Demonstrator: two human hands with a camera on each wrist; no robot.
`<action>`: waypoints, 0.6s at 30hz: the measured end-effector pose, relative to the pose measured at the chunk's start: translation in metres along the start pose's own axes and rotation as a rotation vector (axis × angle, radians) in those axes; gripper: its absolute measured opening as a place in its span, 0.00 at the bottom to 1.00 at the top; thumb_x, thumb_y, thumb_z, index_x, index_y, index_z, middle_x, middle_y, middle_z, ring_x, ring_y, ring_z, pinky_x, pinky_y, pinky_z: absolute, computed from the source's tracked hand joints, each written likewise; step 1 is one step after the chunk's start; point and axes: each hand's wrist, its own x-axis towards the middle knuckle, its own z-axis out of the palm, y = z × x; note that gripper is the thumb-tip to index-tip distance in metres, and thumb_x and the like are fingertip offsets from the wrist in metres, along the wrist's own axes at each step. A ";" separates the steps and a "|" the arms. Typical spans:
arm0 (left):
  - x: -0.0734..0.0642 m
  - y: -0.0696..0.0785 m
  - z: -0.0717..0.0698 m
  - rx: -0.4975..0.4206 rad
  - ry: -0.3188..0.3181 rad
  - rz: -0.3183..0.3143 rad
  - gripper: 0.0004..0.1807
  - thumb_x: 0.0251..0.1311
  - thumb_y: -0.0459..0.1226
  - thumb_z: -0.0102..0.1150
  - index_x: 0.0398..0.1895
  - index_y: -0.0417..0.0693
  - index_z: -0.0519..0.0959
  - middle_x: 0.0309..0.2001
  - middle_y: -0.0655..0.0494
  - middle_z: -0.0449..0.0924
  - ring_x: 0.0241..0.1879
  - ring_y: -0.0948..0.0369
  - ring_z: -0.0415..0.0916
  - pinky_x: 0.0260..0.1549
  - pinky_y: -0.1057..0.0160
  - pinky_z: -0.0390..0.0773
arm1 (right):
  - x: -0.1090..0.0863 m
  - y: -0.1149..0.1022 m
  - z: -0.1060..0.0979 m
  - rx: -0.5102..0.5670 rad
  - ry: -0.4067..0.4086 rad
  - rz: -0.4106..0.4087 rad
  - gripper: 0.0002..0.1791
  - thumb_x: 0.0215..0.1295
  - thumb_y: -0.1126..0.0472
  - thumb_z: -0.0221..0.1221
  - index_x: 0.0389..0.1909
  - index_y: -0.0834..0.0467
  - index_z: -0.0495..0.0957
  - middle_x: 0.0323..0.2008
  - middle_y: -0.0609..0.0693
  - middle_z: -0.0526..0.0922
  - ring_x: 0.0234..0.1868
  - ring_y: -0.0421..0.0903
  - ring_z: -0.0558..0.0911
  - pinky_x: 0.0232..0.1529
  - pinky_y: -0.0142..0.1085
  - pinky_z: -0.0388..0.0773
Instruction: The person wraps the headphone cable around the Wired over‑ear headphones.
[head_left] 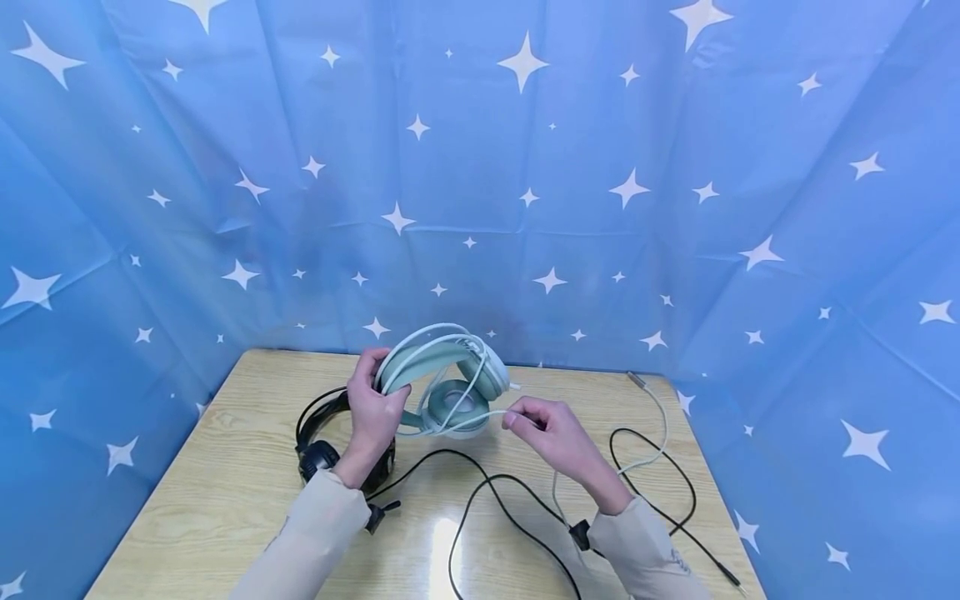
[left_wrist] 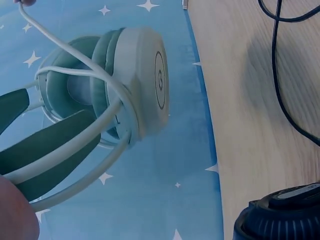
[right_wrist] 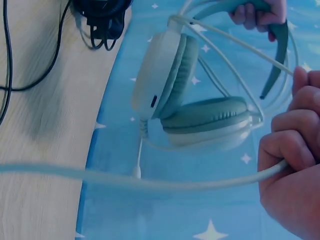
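Note:
A pale green and white pair of headphones is held up over the far part of the table. My left hand grips its headband, with the two ear cups hanging toward the right. The thin light cable of these headphones loops across the headband and cups. My right hand, fingers curled, holds this cable to the right of the cups. In the right wrist view, one stretch of cable comes out of the fist and another runs from the fingertips to the headphones.
On the wooden table, black headphones with a microphone lie beneath my left forearm. Their black cable winds over the front and right, crossing near a black cable tie. A light cable's plug lies at the far right. Blue starry curtains surround the table.

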 end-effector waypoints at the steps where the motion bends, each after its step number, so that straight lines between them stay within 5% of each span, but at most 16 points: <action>1: 0.000 -0.001 -0.001 0.005 -0.008 -0.007 0.23 0.41 0.14 0.57 0.46 0.29 0.76 0.39 0.43 0.81 0.37 0.64 0.77 0.40 0.71 0.74 | 0.001 0.000 -0.001 -0.004 0.001 0.001 0.09 0.75 0.60 0.58 0.34 0.52 0.84 0.18 0.41 0.65 0.19 0.36 0.61 0.22 0.31 0.62; 10: 0.006 -0.003 -0.012 0.061 -0.164 -0.111 0.22 0.44 0.18 0.57 0.47 0.35 0.78 0.31 0.54 0.76 0.29 0.58 0.70 0.31 0.67 0.69 | 0.007 0.003 -0.002 -0.091 0.001 -0.037 0.08 0.75 0.57 0.60 0.34 0.50 0.84 0.19 0.40 0.68 0.19 0.35 0.63 0.22 0.30 0.62; 18: 0.010 -0.001 -0.020 0.076 -0.276 -0.205 0.23 0.46 0.19 0.57 0.49 0.37 0.77 0.31 0.52 0.74 0.31 0.57 0.69 0.34 0.63 0.69 | 0.009 0.002 -0.011 -0.190 0.019 -0.101 0.07 0.71 0.57 0.65 0.35 0.55 0.87 0.19 0.37 0.72 0.18 0.33 0.65 0.21 0.30 0.64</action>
